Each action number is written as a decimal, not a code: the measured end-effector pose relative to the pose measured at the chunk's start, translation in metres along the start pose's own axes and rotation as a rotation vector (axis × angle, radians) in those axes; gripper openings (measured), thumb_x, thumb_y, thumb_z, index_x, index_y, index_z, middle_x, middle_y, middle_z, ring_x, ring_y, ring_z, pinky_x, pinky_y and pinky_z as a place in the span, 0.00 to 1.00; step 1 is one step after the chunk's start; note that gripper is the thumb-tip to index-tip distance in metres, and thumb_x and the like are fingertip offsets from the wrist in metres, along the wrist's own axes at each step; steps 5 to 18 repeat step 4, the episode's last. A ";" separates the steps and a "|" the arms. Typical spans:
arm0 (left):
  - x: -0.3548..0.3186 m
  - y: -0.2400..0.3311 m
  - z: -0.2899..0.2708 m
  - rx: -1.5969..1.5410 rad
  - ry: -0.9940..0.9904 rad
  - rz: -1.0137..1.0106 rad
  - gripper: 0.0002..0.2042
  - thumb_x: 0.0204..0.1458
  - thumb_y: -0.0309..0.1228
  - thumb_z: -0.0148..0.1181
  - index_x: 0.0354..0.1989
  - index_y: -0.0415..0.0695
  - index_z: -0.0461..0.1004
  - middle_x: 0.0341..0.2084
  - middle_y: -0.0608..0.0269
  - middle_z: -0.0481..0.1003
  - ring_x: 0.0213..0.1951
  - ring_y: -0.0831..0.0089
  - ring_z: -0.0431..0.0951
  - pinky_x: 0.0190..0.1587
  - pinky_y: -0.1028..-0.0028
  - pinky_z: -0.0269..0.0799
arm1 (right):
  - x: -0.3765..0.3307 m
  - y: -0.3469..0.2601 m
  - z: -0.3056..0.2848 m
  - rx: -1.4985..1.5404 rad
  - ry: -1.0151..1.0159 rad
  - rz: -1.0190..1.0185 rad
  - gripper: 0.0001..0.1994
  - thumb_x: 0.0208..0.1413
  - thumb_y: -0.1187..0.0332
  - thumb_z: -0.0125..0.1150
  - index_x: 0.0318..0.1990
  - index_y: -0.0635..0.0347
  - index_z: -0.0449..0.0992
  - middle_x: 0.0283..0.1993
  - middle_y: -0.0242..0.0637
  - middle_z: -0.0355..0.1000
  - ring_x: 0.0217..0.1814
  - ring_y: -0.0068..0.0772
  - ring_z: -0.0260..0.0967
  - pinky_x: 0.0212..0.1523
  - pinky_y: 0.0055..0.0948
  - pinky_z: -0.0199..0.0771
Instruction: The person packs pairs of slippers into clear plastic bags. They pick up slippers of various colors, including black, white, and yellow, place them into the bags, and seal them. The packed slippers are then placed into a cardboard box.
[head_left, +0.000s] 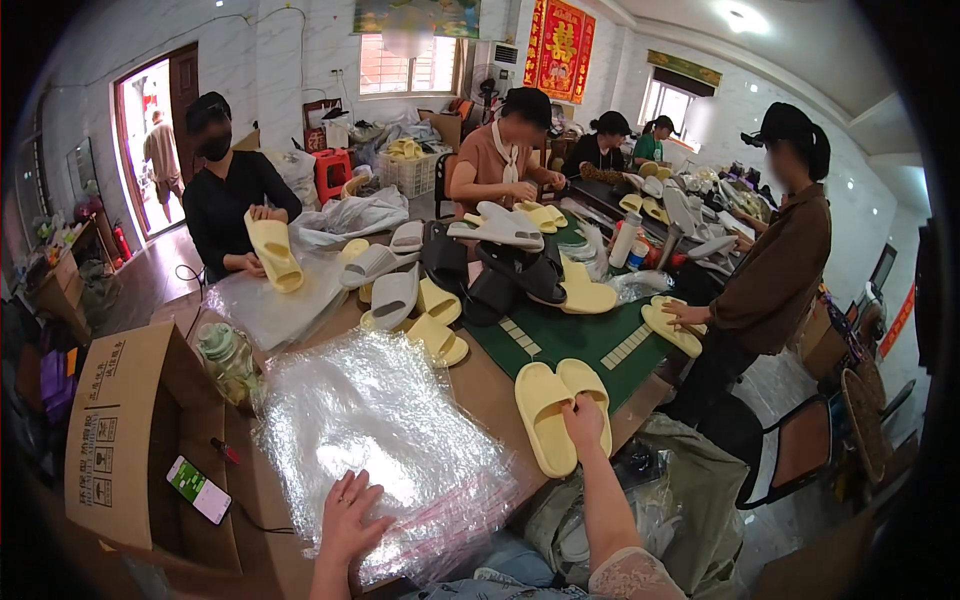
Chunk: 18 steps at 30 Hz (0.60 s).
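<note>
My left hand [352, 516] lies with spread fingers on the near edge of a stack of clear plastic bags [365, 410]. My right hand [584, 426] grips a pair of pale yellow slippers [540, 405] side by side, its fingers over the inner edge of the right one. The pair is at the table's near right edge, beside a green mat [640, 352]. Beyond it, a heap of black slippers [490, 295], grey slippers [391, 296] and yellow slippers [437, 338] covers the middle of the table.
An open cardboard box [120, 450] stands at left, near a phone [198, 490] and a green-lidded jar [228, 360]. Across the table a person [240, 190] holds a yellow slipper. At right another person [785, 250] touches slippers. A chair [800, 450] stands behind. Others work farther back.
</note>
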<state>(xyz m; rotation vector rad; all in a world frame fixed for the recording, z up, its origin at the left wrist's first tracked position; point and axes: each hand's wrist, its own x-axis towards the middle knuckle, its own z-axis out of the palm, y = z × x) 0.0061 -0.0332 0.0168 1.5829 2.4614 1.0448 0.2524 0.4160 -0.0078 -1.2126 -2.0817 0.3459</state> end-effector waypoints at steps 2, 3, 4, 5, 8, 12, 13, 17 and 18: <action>-0.001 -0.007 0.005 -0.019 0.021 0.003 0.27 0.45 0.48 0.71 0.53 0.49 0.80 0.65 0.54 0.69 0.69 0.50 0.62 0.70 0.51 0.53 | -0.005 -0.003 0.001 -0.014 -0.038 0.015 0.17 0.54 0.57 0.64 0.29 0.63 0.72 0.35 0.46 0.71 0.37 0.56 0.72 0.37 0.51 0.71; -0.004 -0.008 0.006 -0.028 0.025 -0.006 0.27 0.45 0.48 0.71 0.53 0.49 0.80 0.65 0.54 0.69 0.69 0.50 0.61 0.71 0.51 0.52 | -0.009 -0.004 0.001 -0.022 -0.056 0.023 0.17 0.54 0.56 0.64 0.29 0.63 0.72 0.35 0.47 0.71 0.37 0.56 0.72 0.37 0.51 0.71; -0.004 -0.007 0.006 -0.039 0.028 -0.013 0.27 0.45 0.48 0.70 0.54 0.49 0.80 0.65 0.54 0.69 0.70 0.51 0.61 0.71 0.50 0.51 | -0.010 -0.003 0.000 -0.024 -0.058 0.025 0.17 0.54 0.56 0.64 0.29 0.63 0.72 0.35 0.47 0.71 0.37 0.56 0.72 0.37 0.51 0.71; -0.004 -0.007 0.006 -0.039 0.028 -0.013 0.27 0.45 0.48 0.70 0.54 0.49 0.80 0.65 0.54 0.69 0.70 0.51 0.61 0.71 0.50 0.51 | -0.010 -0.003 0.000 -0.024 -0.058 0.025 0.17 0.54 0.56 0.64 0.29 0.63 0.72 0.35 0.47 0.71 0.37 0.56 0.72 0.37 0.51 0.71; -0.004 -0.007 0.006 -0.039 0.028 -0.013 0.27 0.45 0.48 0.70 0.54 0.49 0.80 0.65 0.54 0.69 0.70 0.51 0.61 0.71 0.50 0.51 | -0.010 -0.003 0.000 -0.024 -0.058 0.025 0.17 0.54 0.56 0.64 0.29 0.63 0.72 0.35 0.47 0.71 0.37 0.56 0.72 0.37 0.51 0.71; -0.004 -0.007 0.006 -0.039 0.028 -0.013 0.27 0.45 0.48 0.70 0.54 0.49 0.80 0.65 0.54 0.69 0.70 0.51 0.61 0.71 0.50 0.51 | -0.010 -0.003 0.000 -0.024 -0.058 0.025 0.17 0.54 0.56 0.64 0.29 0.63 0.72 0.35 0.47 0.71 0.37 0.56 0.72 0.37 0.51 0.71; -0.004 -0.007 0.006 -0.039 0.028 -0.013 0.27 0.45 0.48 0.70 0.54 0.49 0.80 0.65 0.54 0.69 0.70 0.51 0.61 0.71 0.50 0.51 | -0.010 -0.003 0.000 -0.024 -0.058 0.025 0.17 0.54 0.56 0.64 0.29 0.63 0.72 0.35 0.47 0.71 0.37 0.56 0.72 0.37 0.51 0.71; -0.004 -0.007 0.006 -0.039 0.028 -0.013 0.27 0.45 0.48 0.70 0.54 0.49 0.80 0.65 0.54 0.69 0.70 0.51 0.61 0.71 0.50 0.51 | -0.010 -0.003 0.000 -0.024 -0.058 0.025 0.17 0.54 0.56 0.64 0.29 0.63 0.72 0.35 0.47 0.71 0.37 0.56 0.72 0.37 0.51 0.71; -0.004 -0.007 0.006 -0.039 0.028 -0.013 0.27 0.45 0.48 0.70 0.54 0.49 0.80 0.65 0.54 0.69 0.70 0.51 0.61 0.71 0.50 0.51 | -0.010 -0.003 0.000 -0.024 -0.058 0.025 0.17 0.54 0.56 0.64 0.29 0.63 0.72 0.35 0.47 0.71 0.37 0.56 0.72 0.37 0.51 0.71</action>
